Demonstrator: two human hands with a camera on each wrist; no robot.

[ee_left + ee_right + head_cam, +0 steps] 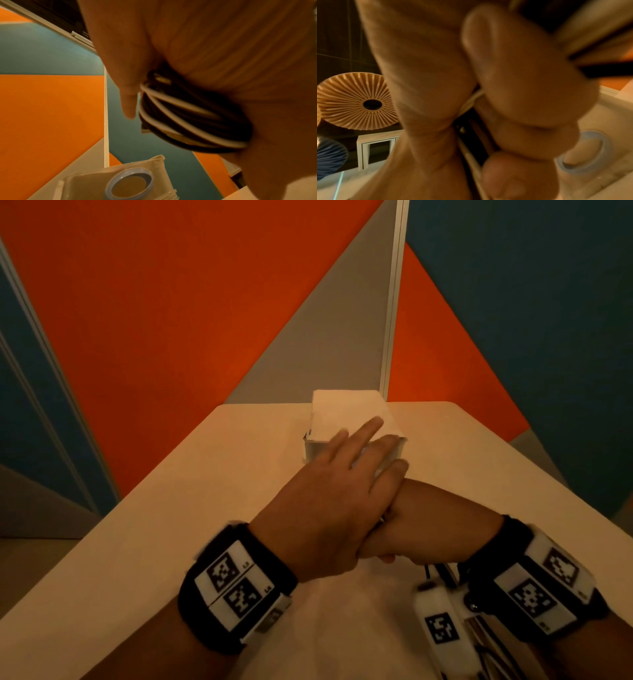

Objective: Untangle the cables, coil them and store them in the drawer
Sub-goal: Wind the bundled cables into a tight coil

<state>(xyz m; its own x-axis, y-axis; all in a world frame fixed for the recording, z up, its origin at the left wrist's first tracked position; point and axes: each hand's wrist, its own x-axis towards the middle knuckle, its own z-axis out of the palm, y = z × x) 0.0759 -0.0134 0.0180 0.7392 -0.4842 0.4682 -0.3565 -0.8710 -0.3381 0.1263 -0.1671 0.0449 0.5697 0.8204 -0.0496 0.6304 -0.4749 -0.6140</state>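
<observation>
A coil of black and white cables [188, 115] is sandwiched between my two hands above the table. My right hand [442, 529] grips the cable coil [471, 104], fingers and thumb curled round it. Lying across the right hand is my left hand [346, 484], whose straight fingers reach over the small white drawer unit [342, 419]. The head view hides the coil under both hands. The drawer front with its blue ring handle [130, 182] sits just below and ahead of the coil; the blue ring handle [583, 152] also appears in the right wrist view.
The drawer unit stands at the far middle of a pale table [171, 542]. A white tagged device [442, 625] with thin black wires lies at the near right edge. Orange and teal partition walls [171, 320] close in the far side.
</observation>
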